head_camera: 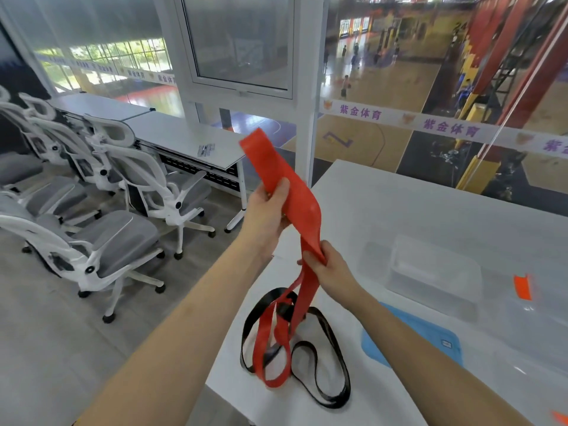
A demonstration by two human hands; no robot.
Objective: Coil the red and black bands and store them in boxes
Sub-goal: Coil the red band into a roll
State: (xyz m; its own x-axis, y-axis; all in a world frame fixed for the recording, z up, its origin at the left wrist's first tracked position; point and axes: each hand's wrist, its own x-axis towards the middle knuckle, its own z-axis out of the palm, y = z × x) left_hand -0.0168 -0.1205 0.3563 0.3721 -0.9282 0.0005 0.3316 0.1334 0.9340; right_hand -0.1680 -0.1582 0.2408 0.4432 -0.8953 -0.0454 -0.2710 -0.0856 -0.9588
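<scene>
Plain bright red band [284, 182], no pattern. Plain black band [325, 330]. White desk [415, 210]. Clear, colourless plastic box [436, 269]. Solid light blue lid [430, 336] with small white label. Orange-red strip [522, 287] on another clear box. White-framed office chairs [116, 241] with grey cushions. Purple characters on white window banner [399, 116].

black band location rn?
Head view, bottom centre: the black band lies looped on the white table, under the red band's hanging end.
</scene>
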